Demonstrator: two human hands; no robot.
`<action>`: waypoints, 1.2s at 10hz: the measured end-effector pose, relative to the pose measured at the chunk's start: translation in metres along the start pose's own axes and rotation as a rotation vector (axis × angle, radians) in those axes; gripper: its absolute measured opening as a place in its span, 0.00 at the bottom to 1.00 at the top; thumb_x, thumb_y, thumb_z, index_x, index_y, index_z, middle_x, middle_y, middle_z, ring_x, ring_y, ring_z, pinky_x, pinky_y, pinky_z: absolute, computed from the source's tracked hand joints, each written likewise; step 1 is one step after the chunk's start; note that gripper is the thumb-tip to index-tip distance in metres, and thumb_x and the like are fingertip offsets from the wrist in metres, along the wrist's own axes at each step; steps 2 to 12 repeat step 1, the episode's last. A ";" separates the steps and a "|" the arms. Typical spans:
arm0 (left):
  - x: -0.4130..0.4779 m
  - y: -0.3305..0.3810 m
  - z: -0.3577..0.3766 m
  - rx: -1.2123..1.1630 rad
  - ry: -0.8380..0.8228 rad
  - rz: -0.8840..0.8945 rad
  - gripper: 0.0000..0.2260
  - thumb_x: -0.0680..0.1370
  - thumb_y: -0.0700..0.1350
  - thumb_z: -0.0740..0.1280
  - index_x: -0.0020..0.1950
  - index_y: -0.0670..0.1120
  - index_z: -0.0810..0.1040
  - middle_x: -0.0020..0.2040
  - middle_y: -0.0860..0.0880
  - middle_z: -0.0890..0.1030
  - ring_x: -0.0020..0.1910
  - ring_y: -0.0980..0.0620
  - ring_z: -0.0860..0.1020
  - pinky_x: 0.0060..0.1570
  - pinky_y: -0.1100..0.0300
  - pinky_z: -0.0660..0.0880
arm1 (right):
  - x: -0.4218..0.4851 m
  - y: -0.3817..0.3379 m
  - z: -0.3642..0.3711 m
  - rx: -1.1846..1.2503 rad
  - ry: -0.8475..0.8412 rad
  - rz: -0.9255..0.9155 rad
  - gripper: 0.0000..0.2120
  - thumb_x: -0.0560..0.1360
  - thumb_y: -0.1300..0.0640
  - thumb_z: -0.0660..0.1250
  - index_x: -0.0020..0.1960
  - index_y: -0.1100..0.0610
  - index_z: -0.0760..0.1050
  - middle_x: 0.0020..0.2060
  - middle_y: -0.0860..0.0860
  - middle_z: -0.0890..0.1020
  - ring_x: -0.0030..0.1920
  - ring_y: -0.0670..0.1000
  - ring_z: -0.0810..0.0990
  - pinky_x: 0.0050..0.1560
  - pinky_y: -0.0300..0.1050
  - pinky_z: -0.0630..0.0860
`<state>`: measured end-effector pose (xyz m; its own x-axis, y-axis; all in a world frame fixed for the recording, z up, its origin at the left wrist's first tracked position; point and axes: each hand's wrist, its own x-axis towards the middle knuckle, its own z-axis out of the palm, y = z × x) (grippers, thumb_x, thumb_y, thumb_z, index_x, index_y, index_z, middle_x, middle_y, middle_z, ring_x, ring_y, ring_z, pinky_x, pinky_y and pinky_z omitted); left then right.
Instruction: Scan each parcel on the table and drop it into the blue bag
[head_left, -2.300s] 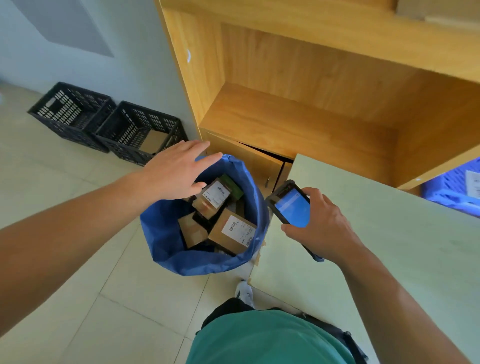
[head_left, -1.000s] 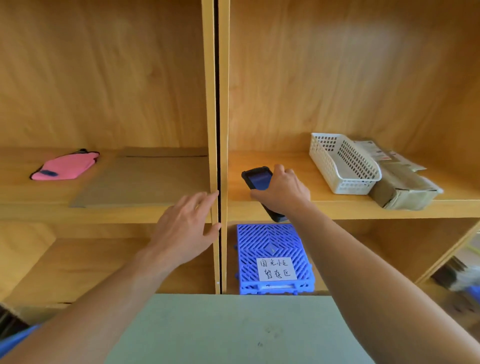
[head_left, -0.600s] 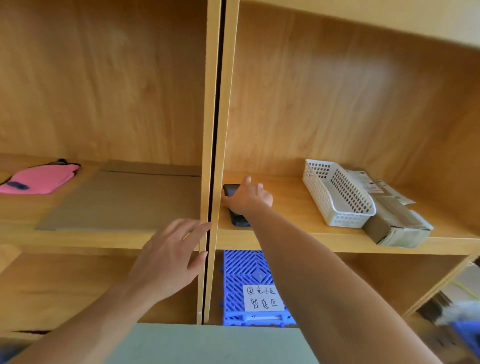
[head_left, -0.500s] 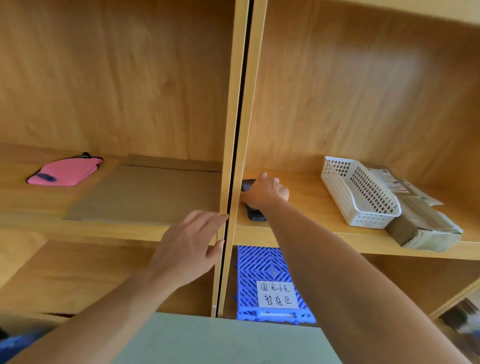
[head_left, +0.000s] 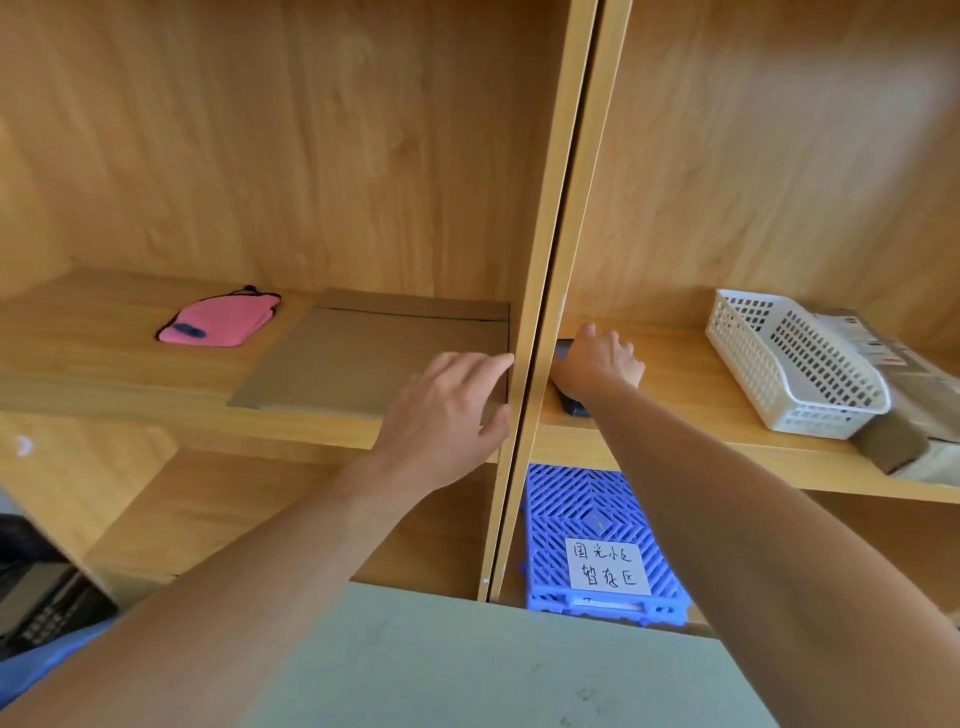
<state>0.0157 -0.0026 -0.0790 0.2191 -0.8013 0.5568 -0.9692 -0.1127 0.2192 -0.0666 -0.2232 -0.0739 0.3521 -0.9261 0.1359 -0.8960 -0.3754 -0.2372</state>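
Scanner (head_left: 571, 406) moves from bag to shelf (head_left: 680, 395).
The right hand (head_left: 597, 370), earlier holding the scanner up beside the blue bag, now grips it flat on the shelf; the left hand (head_left: 447, 421), off the bag, hovers loose by the divider (head_left: 551, 260).

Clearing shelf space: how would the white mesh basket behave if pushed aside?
The white basket looks like thin perforated plastic: probably light, slightly flexible. On the smooth shelf it should slide easily. It sits against the parcel, so pushing right would likely shove that.

Both arms outstretched; left hand (head_left: 447, 415) fingers loosely extended; right hand (head_left: 597, 366) curled over scanner (head_left: 571, 406).
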 end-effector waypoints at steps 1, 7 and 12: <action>0.003 -0.001 -0.011 -0.037 0.026 -0.019 0.23 0.81 0.52 0.66 0.76 0.49 0.71 0.69 0.49 0.79 0.69 0.49 0.74 0.62 0.47 0.78 | -0.015 -0.001 -0.010 0.222 0.259 -0.138 0.25 0.79 0.45 0.62 0.74 0.50 0.66 0.68 0.55 0.74 0.70 0.59 0.69 0.70 0.63 0.65; 0.003 -0.001 -0.011 -0.037 0.026 -0.019 0.23 0.81 0.52 0.66 0.76 0.49 0.71 0.69 0.49 0.79 0.69 0.49 0.74 0.62 0.47 0.78 | -0.015 -0.001 -0.010 0.222 0.259 -0.138 0.25 0.79 0.45 0.62 0.74 0.50 0.66 0.68 0.55 0.74 0.70 0.59 0.69 0.70 0.63 0.65; 0.003 -0.001 -0.011 -0.037 0.026 -0.019 0.23 0.81 0.52 0.66 0.76 0.49 0.71 0.69 0.49 0.79 0.69 0.49 0.74 0.62 0.47 0.78 | -0.015 -0.001 -0.010 0.222 0.259 -0.138 0.25 0.79 0.45 0.62 0.74 0.50 0.66 0.68 0.55 0.74 0.70 0.59 0.69 0.70 0.63 0.65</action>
